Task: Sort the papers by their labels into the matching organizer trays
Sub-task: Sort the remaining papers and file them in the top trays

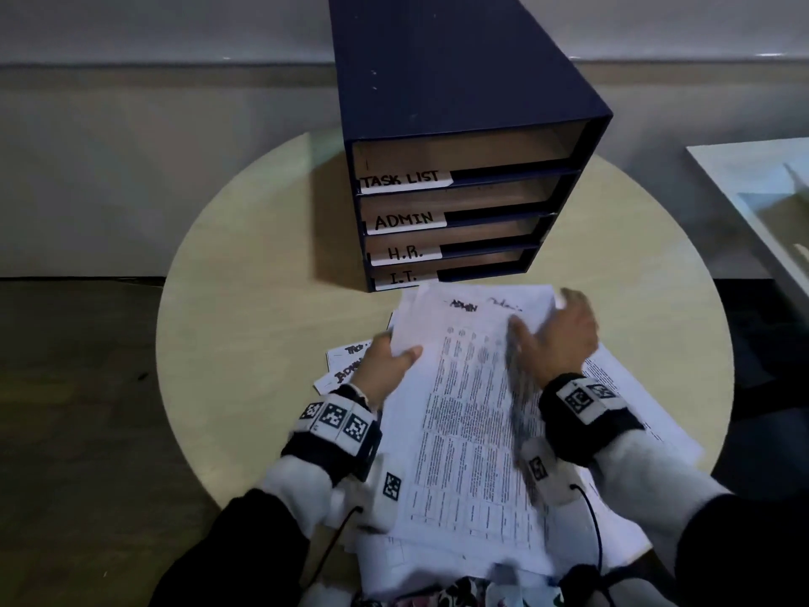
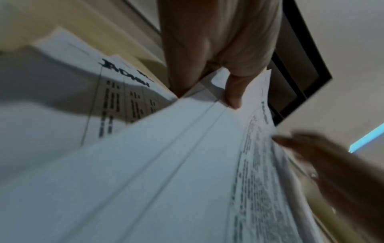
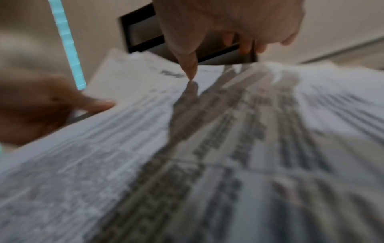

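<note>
Nearest, black sleeves and white cuffs, with marker-tagged wrist bands (image 1: 337,424) on both forearms. Beyond these, a thick stack of printed papers (image 1: 473,414) held just in front of the organizer (image 1: 464,124), raised off the loose sheets beneath it, its far edge almost at the lowest tray. Top sheet densely printed, headed ADMIN in handwriting; a second handwritten word beside it, too blurred to read.

Left hand (image 1: 385,359) at the stack's left edge: thumb curled over the top sheet, fingers underneath, pinching several sheets together, as confirmed from the left wrist view (image 2: 226,69). Right hand (image 1: 560,335) on the right part of the stack: fingers spread and mostly straight, thumb tip touching the top sheet (image 3: 191,72), nothing clasped; motion blur, so finer finger contact not determinable.

Left of the stack, further loose sheets (image 1: 346,365) flat on the round beige table (image 1: 245,300), one marked ADMIN, another partly hidden. More printed sheets fanned out under and to the right of the stack.

Farthest, dark blue organizer standing on the table, four trays labelled top to bottom TASK LIST, ADMIN, H.R., I.T. Upper trays appear unfilled; lower two too shallowly seen to tell. Right of the organizer, off the table, a pale surface (image 1: 761,199).
</note>
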`<action>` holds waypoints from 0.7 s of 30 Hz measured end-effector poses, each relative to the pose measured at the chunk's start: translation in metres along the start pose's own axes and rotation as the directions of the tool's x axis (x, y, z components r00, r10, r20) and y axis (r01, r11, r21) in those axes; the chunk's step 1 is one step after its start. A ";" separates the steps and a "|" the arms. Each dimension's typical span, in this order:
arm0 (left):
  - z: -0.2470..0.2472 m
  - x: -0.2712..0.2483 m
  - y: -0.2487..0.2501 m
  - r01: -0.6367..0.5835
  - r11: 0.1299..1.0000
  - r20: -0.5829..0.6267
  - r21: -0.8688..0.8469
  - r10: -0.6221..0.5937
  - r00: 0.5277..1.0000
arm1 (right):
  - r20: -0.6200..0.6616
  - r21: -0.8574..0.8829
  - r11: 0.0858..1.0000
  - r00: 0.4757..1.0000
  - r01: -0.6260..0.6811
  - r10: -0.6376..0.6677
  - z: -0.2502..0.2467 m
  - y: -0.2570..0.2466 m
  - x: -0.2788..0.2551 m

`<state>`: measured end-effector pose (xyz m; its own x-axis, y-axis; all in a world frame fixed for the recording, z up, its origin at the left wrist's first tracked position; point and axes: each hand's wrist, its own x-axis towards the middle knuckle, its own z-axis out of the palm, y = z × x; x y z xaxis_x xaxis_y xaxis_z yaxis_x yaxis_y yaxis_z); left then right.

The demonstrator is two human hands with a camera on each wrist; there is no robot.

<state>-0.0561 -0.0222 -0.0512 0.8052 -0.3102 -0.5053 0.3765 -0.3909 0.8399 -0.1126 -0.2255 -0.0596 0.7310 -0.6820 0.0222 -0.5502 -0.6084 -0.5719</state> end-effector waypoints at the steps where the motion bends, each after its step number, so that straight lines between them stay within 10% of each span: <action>1: -0.003 0.002 -0.001 0.011 0.996 -0.029 -0.091 -0.014 0.999 | -0.017 0.091 0.988 0.992 -0.122 0.124 -0.007 0.008 0.005; 4: -0.014 0.000 0.000 0.018 0.952 -0.039 -0.304 -0.031 0.999 | 0.231 0.528 0.753 0.919 -0.393 0.318 -0.021 0.018 0.008; 7: -0.014 -0.008 0.011 -0.004 0.951 0.071 -0.308 0.027 0.997 | 0.364 0.639 0.693 0.925 -0.333 0.109 -0.023 0.010 0.003; 12: -0.017 -0.016 0.051 -0.227 0.966 -0.071 -0.126 0.219 0.973 | 0.035 0.690 0.720 0.989 0.080 -0.144 -0.051 -0.023 0.008; 16: -0.028 -0.042 0.120 -0.517 0.840 -0.298 -0.164 0.457 0.838 | -0.399 0.691 0.551 0.883 0.467 -0.248 -0.101 -0.066 0.017; 19: -0.029 -0.050 0.141 -0.696 0.700 -0.393 -0.160 0.602 0.695 | -0.497 0.695 0.456 0.829 0.556 -0.254 -0.113 -0.084 0.012; 21: -0.028 -0.053 0.136 -0.715 0.678 -0.389 -0.175 0.619 0.682 | -0.446 0.756 0.415 0.862 0.506 -0.239 -0.107 -0.084 0.004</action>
<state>-0.0344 -0.0348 0.0955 0.9606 -0.1165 0.2524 -0.2403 0.1081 0.9647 -0.1066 -0.2202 0.0761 0.5818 -0.6236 0.5220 0.4470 -0.2910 -0.8459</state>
